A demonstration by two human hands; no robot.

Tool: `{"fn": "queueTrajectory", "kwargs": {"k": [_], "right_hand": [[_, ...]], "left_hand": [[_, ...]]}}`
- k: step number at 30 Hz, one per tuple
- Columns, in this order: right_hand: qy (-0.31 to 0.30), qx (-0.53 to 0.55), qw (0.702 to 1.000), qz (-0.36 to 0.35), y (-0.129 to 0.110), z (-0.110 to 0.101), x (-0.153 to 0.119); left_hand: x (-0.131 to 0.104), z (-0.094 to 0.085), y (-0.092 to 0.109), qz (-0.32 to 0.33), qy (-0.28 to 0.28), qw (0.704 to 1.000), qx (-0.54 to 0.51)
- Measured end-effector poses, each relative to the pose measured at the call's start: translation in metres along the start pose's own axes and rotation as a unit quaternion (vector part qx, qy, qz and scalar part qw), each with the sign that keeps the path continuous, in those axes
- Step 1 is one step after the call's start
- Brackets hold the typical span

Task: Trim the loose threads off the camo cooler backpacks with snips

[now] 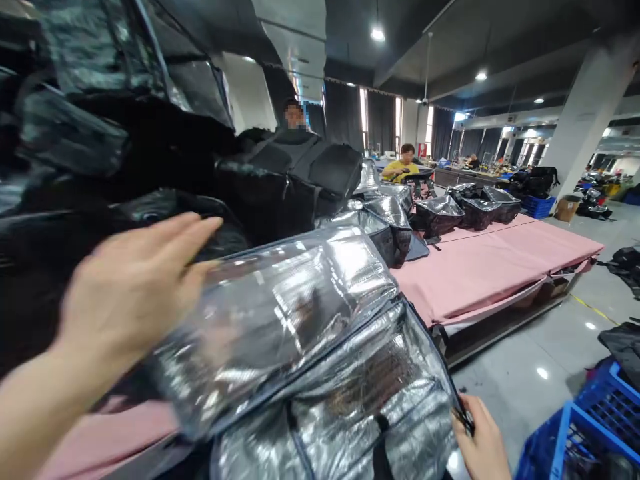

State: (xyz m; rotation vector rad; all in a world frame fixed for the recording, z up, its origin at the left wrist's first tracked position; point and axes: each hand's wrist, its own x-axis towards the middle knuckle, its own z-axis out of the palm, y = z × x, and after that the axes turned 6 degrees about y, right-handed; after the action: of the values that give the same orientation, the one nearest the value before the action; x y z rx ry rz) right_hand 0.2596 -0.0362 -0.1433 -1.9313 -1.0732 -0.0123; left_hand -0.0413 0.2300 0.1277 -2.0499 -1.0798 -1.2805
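An open bag with a shiny silver lining (pixel 370 393) lies in front of me, its clear-covered lid (pixel 300 300) folded back to the left. My left hand (pixel 135 287), a little blurred, is at the lid's upper left edge; its fingers stretch out together and the thumb lies near the clear cover. Whether it touches the lid I cannot tell. At the bag's right edge my right hand (pixel 480 433) is closed on the dark rim, with thumb and fingers pinched at a small black piece there.
Black and silver bags (pixel 165 147) are piled high at the left. More silver-lined bags (pixel 440 210) stand on the pink-covered table (pixel 500 260). Blue crates (pixel 560 433) sit at lower right. Two people are farther back, one in yellow (pixel 400 167).
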Motion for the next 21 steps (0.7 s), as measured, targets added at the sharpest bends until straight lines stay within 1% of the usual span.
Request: {"fn": "queueTrajectory", "kwargs": {"k": [2,3,4,6,8,11,13,15,18,20,21], "right_hand": [[-0.016,-0.02,1.0,0.012,0.0,0.0,0.011],[-0.018,-0.03,0.999,0.017,0.001,0.0,0.016],[-0.02,-0.038,0.999,0.019,0.003,0.001,0.018],[-0.026,-0.046,0.998,0.017,0.008,0.002,0.02],[-0.035,-0.046,0.998,0.008,0.014,0.001,0.019],[-0.044,-0.053,0.997,0.015,0.02,-0.001,0.016],[-0.049,-0.061,0.997,0.027,0.022,-0.002,0.016],[-0.053,-0.061,0.996,0.031,0.024,-0.002,0.018],[-0.066,-0.06,0.995,0.033,0.027,-0.004,0.022],[-0.075,-0.069,0.994,0.036,0.028,-0.007,0.024],[-0.081,-0.076,0.993,0.036,0.029,-0.009,0.023]], "left_hand": [[-0.021,0.012,0.012,0.063,-0.043,0.996,-0.05],[-0.035,0.018,0.017,0.083,-0.072,0.991,-0.073],[-0.051,0.024,0.02,0.088,-0.105,0.986,-0.09],[-0.087,0.029,0.022,0.065,-0.169,0.978,-0.103],[-0.124,0.028,0.017,0.013,-0.203,0.972,-0.115],[-0.174,0.016,0.004,-0.092,-0.211,0.965,-0.123],[-0.199,0.006,0.0,-0.166,-0.217,0.956,-0.104],[-0.218,-0.001,0.003,-0.243,-0.231,0.939,-0.075],[-0.238,-0.003,0.015,-0.356,-0.255,0.898,-0.047],[-0.248,0.0,0.024,-0.401,-0.27,0.874,-0.05],[-0.25,0.002,0.028,-0.411,-0.272,0.868,-0.058]]}}
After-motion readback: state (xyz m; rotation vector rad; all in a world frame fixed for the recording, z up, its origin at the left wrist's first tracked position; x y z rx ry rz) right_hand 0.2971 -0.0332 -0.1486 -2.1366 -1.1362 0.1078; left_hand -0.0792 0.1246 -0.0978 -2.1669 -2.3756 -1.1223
